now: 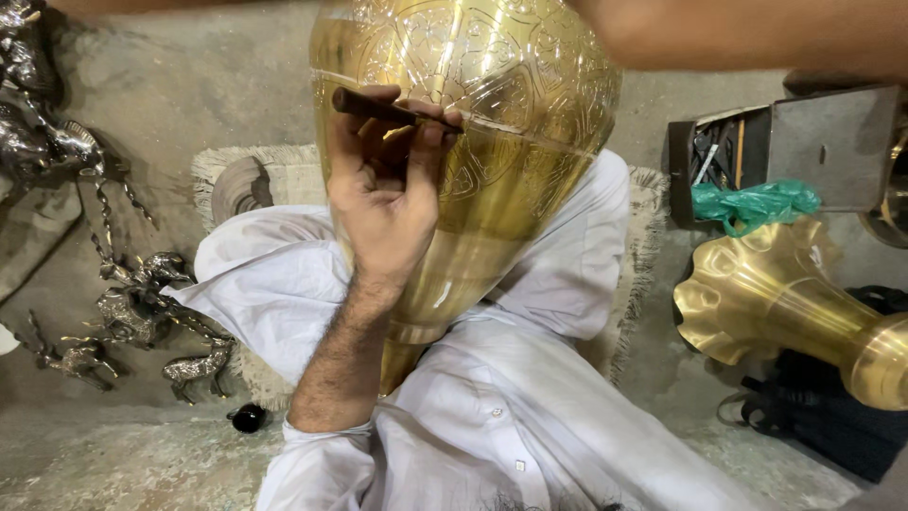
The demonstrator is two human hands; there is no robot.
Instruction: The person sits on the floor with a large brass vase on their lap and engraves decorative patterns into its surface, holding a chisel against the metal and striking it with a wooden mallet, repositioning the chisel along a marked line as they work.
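A large engraved brass vase (530,142) rests tilted on my lap, its narrow end pointing down toward my white clothing. My left hand (383,203) presses against the vase's side, fingers closed around a dark, slender rod-shaped tool (364,106) held across the engraved band. My right forearm (738,33) crosses the top right corner, blurred. Its hand is out of the frame.
A second brass vase with a fluted rim (776,298) lies on the right. Behind it is a dark box (823,142) and a green plastic bag (752,203). Silvery metal animal figurines (142,308) stand on the left. A fringed rug (284,170) is under me, with a small black object (248,417) nearby.
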